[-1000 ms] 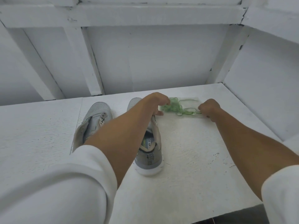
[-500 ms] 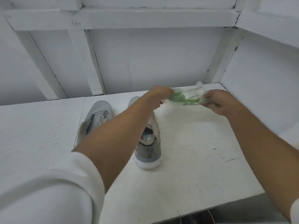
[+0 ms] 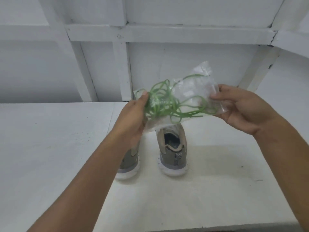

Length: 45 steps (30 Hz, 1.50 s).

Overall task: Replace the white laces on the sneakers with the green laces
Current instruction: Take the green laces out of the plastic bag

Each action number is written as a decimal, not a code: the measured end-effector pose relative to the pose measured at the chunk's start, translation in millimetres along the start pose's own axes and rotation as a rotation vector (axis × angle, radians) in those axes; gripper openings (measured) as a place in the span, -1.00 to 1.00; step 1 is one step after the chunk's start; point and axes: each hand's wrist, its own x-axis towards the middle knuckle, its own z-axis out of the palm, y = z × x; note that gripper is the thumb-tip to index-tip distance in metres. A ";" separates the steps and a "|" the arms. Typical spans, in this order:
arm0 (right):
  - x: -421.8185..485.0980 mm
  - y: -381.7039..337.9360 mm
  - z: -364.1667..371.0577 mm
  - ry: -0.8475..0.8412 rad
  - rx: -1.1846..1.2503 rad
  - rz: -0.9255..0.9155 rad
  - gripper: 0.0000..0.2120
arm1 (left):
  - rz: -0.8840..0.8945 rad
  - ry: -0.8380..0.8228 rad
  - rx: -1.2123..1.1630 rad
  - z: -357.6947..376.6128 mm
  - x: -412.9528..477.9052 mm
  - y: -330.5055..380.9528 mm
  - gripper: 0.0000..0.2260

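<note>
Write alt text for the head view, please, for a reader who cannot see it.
A left hand and right hand hold up a clear bag of tangled green laces by its ends. Below it, two grey sneakers stand side by side on a white table, heels toward the camera, one partly hidden by the left forearm.

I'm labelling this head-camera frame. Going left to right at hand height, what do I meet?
In order: left hand → tangled green shoelaces in a clear plastic bag → right hand. Both hands grip the bag.
</note>
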 end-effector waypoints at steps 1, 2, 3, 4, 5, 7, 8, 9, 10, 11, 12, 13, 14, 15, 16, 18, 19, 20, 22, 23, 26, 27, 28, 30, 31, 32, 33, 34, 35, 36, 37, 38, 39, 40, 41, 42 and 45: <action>-2.0 -0.2 7.7 -0.020 -0.037 0.019 -0.69 | 0.023 0.066 0.033 -5.3 -6.8 -2.0 -0.65; -3.7 -0.7 15.4 -0.030 -0.066 0.038 -0.70 | 0.056 0.144 0.103 -11.7 -11.6 -4.3 -0.63; -4.9 -1.1 22.3 -0.028 -0.100 0.050 -0.74 | 0.097 0.212 0.174 -17.1 -15.2 -6.8 -0.62; -5.8 -1.5 28.1 -0.022 -0.145 0.051 -0.80 | 0.143 0.260 0.231 -22.3 -18.3 -9.3 -0.62; -6.7 -1.5 32.8 -0.014 -0.194 0.047 -0.86 | 0.192 0.289 0.261 -26.7 -21.0 -11.2 -0.64; -8.9 -2.3 39.9 -0.003 -0.272 0.021 -0.90 | 0.276 0.325 0.282 -33.6 -27.4 -13.0 -0.68; -10.2 -3.4 42.8 -0.009 -0.300 0.005 -0.90 | 0.293 0.328 0.282 -36.6 -29.7 -13.3 -0.69; -11.7 -5.2 45.8 -0.021 -0.315 -0.007 -0.90 | 0.296 0.323 0.282 -38.8 -31.2 -13.8 -0.69; -13.1 -7.5 48.6 -0.040 -0.309 -0.015 -0.89 | 0.289 0.319 0.294 -42.0 -30.7 -14.4 -0.67; -14.4 -10.5 52.5 -0.066 -0.291 -0.022 -0.88 | 0.268 0.321 0.324 -45.4 -29.8 -14.2 -0.65; -14.8 -13.7 56.4 -0.092 -0.275 -0.027 -0.87 | 0.239 0.317 0.358 -48.3 -28.9 -13.0 -0.62; -14.6 -16.6 60.6 -0.117 -0.269 -0.035 -0.87 | 0.209 0.305 0.374 -50.6 -27.4 -10.8 -0.59; -14.2 -19.0 65.4 -0.141 -0.267 -0.042 -0.86 | 0.178 0.292 0.384 -52.6 -25.5 -8.0 -0.56; -13.4 -20.7 70.3 -0.162 -0.265 -0.049 -0.85 | 0.155 0.279 0.406 -53.5 -24.4 -4.6 -0.53; -12.3 -21.9 75.3 -0.178 -0.258 -0.053 -0.83 | 0.141 0.273 0.451 -52.9 -23.7 -0.5 -0.49; -10.8 -21.8 85.0 -0.199 -0.251 -0.065 -0.81 | 0.160 0.316 0.577 -49.2 -26.3 9.0 -0.43; -10.4 -21.5 89.7 -0.201 -0.253 -0.076 -0.80 | 0.211 0.353 0.626 -46.2 -30.2 15.3 -0.47; -10.1 -20.6 93.6 -0.199 -0.260 -0.085 -0.79 | 0.292 0.380 0.652 -42.2 -35.8 22.3 -0.55; -10.1 -18.6 100.0 -0.202 -0.295 -0.102 -0.79 | 0.462 0.312 0.610 -32.1 -47.2 37.5 -0.75; -10.2 -16.9 102.7 -0.212 -0.321 -0.108 -0.78 | 0.510 0.223 0.588 -26.1 -52.6 44.5 -0.78; -13.1 -13.2 108.7 -0.221 -0.412 -0.144 -0.77 | 0.527 0.008 0.595 -8.6 -63.3 59.6 -0.73; -14.9 -13.2 110.3 -0.217 -0.440 -0.159 -0.77 | 0.521 -0.021 0.611 -5.4 -64.0 62.7 -0.72; -17.3 -13.3 111.0 -0.221 -0.467 -0.170 -0.78 | 0.510 -0.029 0.626 -3.4 -64.1 64.1 -0.71; -22.9 -14.4 111.4 -0.268 -0.517 -0.172 -0.79 | 0.492 -0.021 0.646 -2.5 -62.8 64.1 -0.70; -25.5 -14.7 111.1 -0.292 -0.531 -0.163 -0.77 | 0.486 -0.014 0.652 -2.8 -62.1 63.0 -0.69; -27.6 -14.7 110.9 -0.304 -0.538 -0.156 -0.76 | 0.480 -0.007 0.652 -3.2 -61.3 62.1 -0.70; -29.0 -14.2 110.6 -0.301 -0.544 -0.154 -0.76 | 0.473 -0.006 0.651 -3.4 -60.4 61.1 -0.71; -30.0 -14.0 110.4 -0.289 -0.551 -0.159 -0.76 | 0.462 -0.010 0.644 -3.0 -60.1 60.4 -0.73; -30.5 -13.5 110.4 -0.276 -0.557 -0.167 -0.77 | 0.451 -0.020 0.634 -2.8 -59.1 59.5 -0.75; -31.2 -13.1 110.5 -0.267 -0.559 -0.172 -0.78 | 0.442 -0.029 0.625 -2.5 -58.4 58.9 -0.76; -31.4 -12.6 110.7 -0.261 -0.557 -0.173 -0.78 | 0.435 -0.038 0.620 -2.4 -57.5 58.3 -0.78; -31.7 -12.3 110.8 -0.257 -0.551 -0.173 -0.79 | 0.426 -0.046 0.618 -2.4 -57.1 57.8 -0.78; -31.6 -12.0 110.7 -0.250 -0.544 -0.173 -0.80 | 0.415 -0.058 0.614 -2.8 -56.3 56.9 -0.79; -31.4 -11.9 110.3 -0.237 -0.531 -0.176 -0.82 | 0.400 -0.073 0.609 -3.1 -55.8 55.9 -0.79; -30.9 -11.6 109.6 -0.221 -0.516 -0.180 -0.84 | 0.386 -0.091 0.603 -3.6 -55.4 54.8 -0.78; -30.4 -11.5 108.9 -0.207 -0.503 -0.184 -0.86 | 0.371 -0.110 0.593 -3.9 -55.4 54.0 -0.77; -28.8 -9.8 107.5 -0.191 -0.491 -0.179 -0.86 | 0.327 -0.158 0.532 -5.9 -55.8 51.8 -0.76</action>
